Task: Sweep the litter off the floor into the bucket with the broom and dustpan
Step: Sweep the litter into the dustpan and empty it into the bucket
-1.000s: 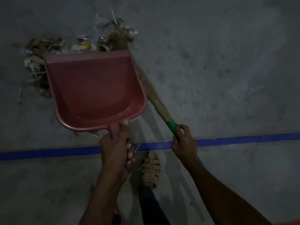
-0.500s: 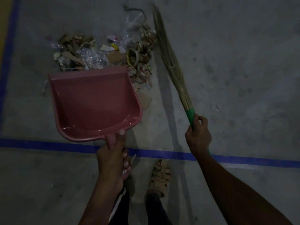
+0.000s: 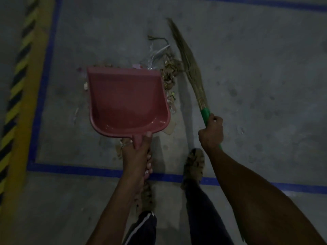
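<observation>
A pink dustpan (image 3: 127, 99) hangs over the grey floor, empty, and my left hand (image 3: 137, 156) grips its short handle from below. It covers much of a litter pile (image 3: 170, 71) of paper scraps, dry leaves and clear plastic, which shows along the pan's far and right edges. To the right of the pile a grass broom (image 3: 189, 62) slants up and left with its bristle tip on the floor. My right hand (image 3: 211, 133) grips its green handle. No bucket is in sight.
Blue tape lines (image 3: 92, 171) mark a rectangle on the concrete floor. A yellow and black hazard stripe (image 3: 17, 82) runs along the left side. My two feet in tan sandals (image 3: 194, 163) stand by the near blue line.
The dustpan has come over the litter pile and now hides most of it. The broom has swung out to the right of the pile. The view has shifted left and shows the hazard stripe.
</observation>
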`<move>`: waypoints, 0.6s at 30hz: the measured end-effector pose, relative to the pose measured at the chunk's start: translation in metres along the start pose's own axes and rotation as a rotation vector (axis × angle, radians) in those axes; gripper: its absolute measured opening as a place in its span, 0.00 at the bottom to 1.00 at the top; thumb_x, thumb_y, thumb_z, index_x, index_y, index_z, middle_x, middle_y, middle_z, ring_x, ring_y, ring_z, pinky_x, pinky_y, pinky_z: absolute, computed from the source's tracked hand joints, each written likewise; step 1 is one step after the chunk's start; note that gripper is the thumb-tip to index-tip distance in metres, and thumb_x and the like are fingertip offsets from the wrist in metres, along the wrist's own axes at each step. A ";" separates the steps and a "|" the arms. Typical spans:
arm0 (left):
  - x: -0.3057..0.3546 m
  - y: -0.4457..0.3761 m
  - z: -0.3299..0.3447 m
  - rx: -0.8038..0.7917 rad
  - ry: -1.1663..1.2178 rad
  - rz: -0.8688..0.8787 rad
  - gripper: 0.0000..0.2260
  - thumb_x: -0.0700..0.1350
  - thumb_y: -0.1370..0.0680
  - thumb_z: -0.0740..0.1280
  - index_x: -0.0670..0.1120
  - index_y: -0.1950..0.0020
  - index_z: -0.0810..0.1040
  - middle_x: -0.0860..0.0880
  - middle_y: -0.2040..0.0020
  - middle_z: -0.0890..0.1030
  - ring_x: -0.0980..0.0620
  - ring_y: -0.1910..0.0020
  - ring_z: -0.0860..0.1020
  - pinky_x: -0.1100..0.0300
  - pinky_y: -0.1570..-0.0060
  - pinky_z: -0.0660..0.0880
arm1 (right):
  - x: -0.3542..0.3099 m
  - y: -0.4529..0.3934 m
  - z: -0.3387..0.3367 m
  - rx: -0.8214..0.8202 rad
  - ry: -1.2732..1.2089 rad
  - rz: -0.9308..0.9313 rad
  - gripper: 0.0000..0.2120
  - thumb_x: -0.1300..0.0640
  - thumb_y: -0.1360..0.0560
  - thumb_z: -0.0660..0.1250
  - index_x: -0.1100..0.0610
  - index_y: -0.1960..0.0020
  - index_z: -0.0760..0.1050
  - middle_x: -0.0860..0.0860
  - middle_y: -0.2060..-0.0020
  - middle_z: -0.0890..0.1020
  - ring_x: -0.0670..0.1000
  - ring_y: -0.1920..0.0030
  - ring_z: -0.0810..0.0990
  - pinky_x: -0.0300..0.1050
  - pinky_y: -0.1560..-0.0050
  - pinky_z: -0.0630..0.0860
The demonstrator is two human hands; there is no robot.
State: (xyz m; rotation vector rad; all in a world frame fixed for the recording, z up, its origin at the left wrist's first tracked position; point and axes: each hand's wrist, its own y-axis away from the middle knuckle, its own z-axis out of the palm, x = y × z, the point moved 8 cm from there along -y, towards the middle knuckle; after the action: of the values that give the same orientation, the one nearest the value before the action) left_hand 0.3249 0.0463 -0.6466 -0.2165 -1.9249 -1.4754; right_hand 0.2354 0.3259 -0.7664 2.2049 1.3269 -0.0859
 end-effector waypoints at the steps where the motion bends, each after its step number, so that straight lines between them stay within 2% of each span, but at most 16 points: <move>1: 0.002 -0.005 0.008 0.004 0.006 0.002 0.23 0.62 0.24 0.72 0.45 0.64 0.70 0.47 0.75 0.68 0.52 0.82 0.65 0.65 0.79 0.63 | -0.003 -0.012 -0.001 0.002 0.002 -0.002 0.35 0.63 0.29 0.68 0.59 0.24 0.60 0.59 0.31 0.65 0.60 0.37 0.72 0.56 0.43 0.75; 5: 0.001 -0.036 0.046 0.042 0.037 -0.009 0.19 0.60 0.23 0.71 0.48 0.62 0.71 0.48 0.74 0.69 0.52 0.81 0.66 0.66 0.76 0.65 | -0.003 -0.068 -0.002 0.043 0.011 0.009 0.35 0.63 0.28 0.67 0.59 0.24 0.60 0.60 0.34 0.67 0.61 0.39 0.73 0.54 0.43 0.74; 8: -0.008 -0.054 0.077 0.057 0.055 -0.052 0.20 0.60 0.23 0.71 0.47 0.62 0.71 0.48 0.74 0.69 0.53 0.80 0.65 0.66 0.77 0.63 | -0.001 -0.108 -0.005 0.040 0.009 0.008 0.32 0.65 0.28 0.67 0.60 0.25 0.63 0.60 0.34 0.67 0.60 0.40 0.74 0.53 0.43 0.75; 13: -0.020 -0.072 0.116 0.094 0.050 -0.168 0.25 0.66 0.27 0.72 0.47 0.66 0.71 0.49 0.74 0.70 0.52 0.80 0.66 0.66 0.76 0.63 | 0.007 -0.163 -0.006 -0.028 0.106 -0.021 0.28 0.65 0.29 0.68 0.61 0.30 0.68 0.59 0.36 0.69 0.61 0.44 0.76 0.56 0.46 0.78; 18: -0.004 -0.089 0.149 0.090 0.095 -0.159 0.21 0.61 0.24 0.72 0.47 0.65 0.71 0.49 0.74 0.69 0.52 0.80 0.64 0.66 0.78 0.62 | 0.003 -0.211 -0.004 -0.122 0.198 -0.116 0.28 0.63 0.31 0.70 0.60 0.31 0.72 0.54 0.37 0.72 0.59 0.47 0.78 0.53 0.52 0.80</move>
State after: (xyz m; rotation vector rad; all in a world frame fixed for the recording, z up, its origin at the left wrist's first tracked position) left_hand 0.2195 0.1517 -0.7358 0.0484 -1.9629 -1.4687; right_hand 0.0605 0.4045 -0.8546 2.0757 1.5246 0.1699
